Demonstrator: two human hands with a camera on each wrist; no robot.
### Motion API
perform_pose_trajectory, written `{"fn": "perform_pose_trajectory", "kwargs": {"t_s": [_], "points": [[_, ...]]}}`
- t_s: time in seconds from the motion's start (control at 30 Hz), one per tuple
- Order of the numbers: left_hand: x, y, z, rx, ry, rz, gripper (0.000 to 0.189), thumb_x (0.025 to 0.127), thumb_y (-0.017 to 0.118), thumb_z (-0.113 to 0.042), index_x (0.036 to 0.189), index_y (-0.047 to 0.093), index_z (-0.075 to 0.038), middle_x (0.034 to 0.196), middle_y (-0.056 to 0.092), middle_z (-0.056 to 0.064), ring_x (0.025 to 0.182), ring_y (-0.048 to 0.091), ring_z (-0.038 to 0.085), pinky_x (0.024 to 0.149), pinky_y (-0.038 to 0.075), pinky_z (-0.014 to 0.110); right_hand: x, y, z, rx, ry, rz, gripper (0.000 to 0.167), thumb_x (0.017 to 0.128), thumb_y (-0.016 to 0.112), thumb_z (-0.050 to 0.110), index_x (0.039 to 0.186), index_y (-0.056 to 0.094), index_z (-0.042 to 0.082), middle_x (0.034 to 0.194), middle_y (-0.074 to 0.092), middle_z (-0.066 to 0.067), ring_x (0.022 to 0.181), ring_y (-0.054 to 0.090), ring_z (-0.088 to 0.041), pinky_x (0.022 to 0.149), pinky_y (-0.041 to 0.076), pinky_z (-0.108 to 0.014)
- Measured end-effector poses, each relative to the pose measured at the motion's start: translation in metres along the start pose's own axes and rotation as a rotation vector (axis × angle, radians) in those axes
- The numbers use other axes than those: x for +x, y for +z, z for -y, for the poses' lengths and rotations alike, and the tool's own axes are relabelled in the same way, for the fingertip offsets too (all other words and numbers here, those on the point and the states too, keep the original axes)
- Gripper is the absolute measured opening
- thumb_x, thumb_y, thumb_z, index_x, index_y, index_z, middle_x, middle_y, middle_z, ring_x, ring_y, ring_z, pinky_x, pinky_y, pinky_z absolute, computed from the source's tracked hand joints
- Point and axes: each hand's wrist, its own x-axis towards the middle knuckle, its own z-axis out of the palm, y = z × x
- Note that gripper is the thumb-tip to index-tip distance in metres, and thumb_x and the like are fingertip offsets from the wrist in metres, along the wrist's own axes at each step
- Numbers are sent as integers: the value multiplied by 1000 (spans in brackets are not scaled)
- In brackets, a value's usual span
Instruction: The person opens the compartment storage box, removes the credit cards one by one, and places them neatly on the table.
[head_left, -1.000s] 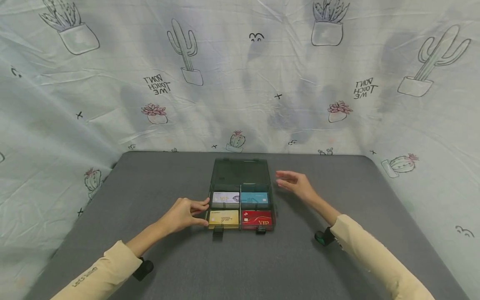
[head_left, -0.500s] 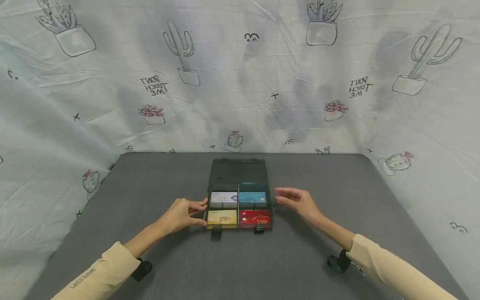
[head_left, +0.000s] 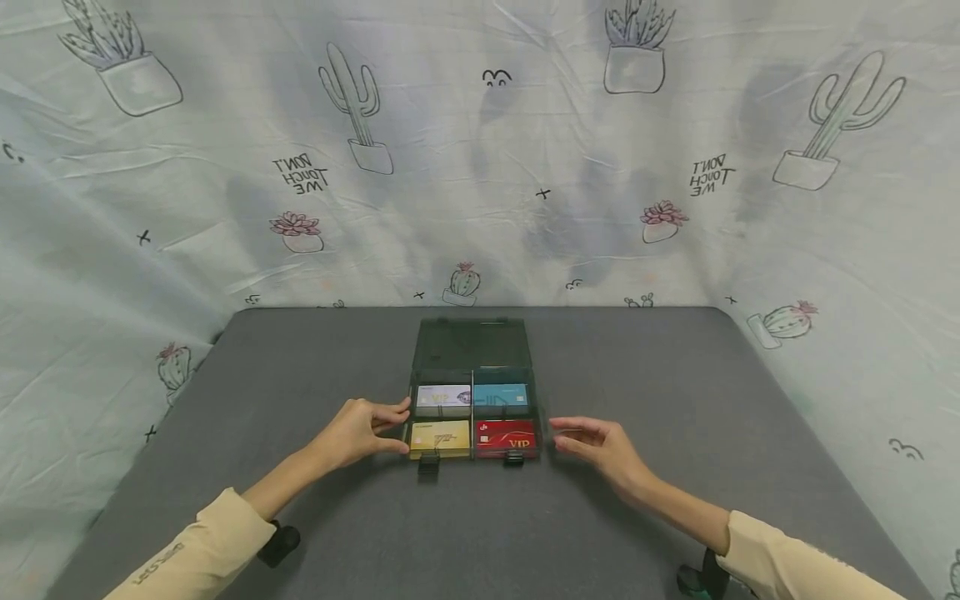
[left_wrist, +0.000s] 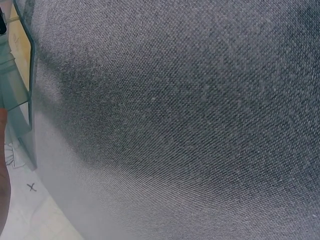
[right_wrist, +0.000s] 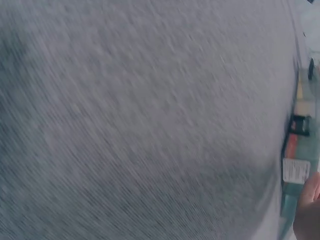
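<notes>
A dark translucent plastic case (head_left: 472, 346) lies on the table with its lid raised at the back. Its four compartments hold cards: a white VIP card (head_left: 442, 397), a blue card (head_left: 501, 397), a gold card (head_left: 440, 436) and a red VIP card (head_left: 507, 434). Along the case's left side, my left hand (head_left: 360, 432) has its thumb and fingertips against the wall. To the right of the case's front corner is my right hand (head_left: 602, 450), fingers extended and spread from the thumb, holding nothing. Only slivers of the case and hand show in both wrist views.
The grey cloth-covered table (head_left: 480, 533) runs back to a white curtain (head_left: 427, 125) printed with cacti. Two black latches (head_left: 513, 457) are at the case's front edge. A black wrist camera (head_left: 279, 544) sits under the left sleeve.
My right hand has moved toward me, from beside the lid's lower end down to beside the red card's compartment. The left hand stays at the case's left side. The view has shifted slightly.
</notes>
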Motion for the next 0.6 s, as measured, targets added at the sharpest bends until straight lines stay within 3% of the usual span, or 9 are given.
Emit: {"fn": "perform_pose_trajectory", "kwargs": {"t_s": [0.23,0.43,0.5,0.6], "points": [[0,0,1,10,18,-8,53,71,84,-15,115,66,8,131,53,23,111,60,31,84,56,29,-4,11,-9,69,49,43,47,91,66,5,130,49,-16,133,49,-32,106,64,-18,90,55,-29],[0,0,3,-4,11,-2,53,71,83,-16,115,66,7,132,52,22,113,59,31,85,56,28,1,21,-5,93,97,43,50,92,64,7,135,46,-12,141,43,-30,116,58,-30,92,54,-33],[0,0,3,-7,12,0,53,71,83,-17,115,66,8,132,52,23,113,58,32,86,55,28,4,24,-2,65,104,38,50,94,63,9,136,47,-11,140,43,-30,116,57,-32,91,54,-34],[0,0,2,-17,9,-4,53,71,83,-16,115,66,7,132,52,23,113,58,32,86,55,28,10,27,4,-31,95,33,46,95,61,11,135,49,-9,129,51,-30,104,63,-33,85,58,-35]]}}
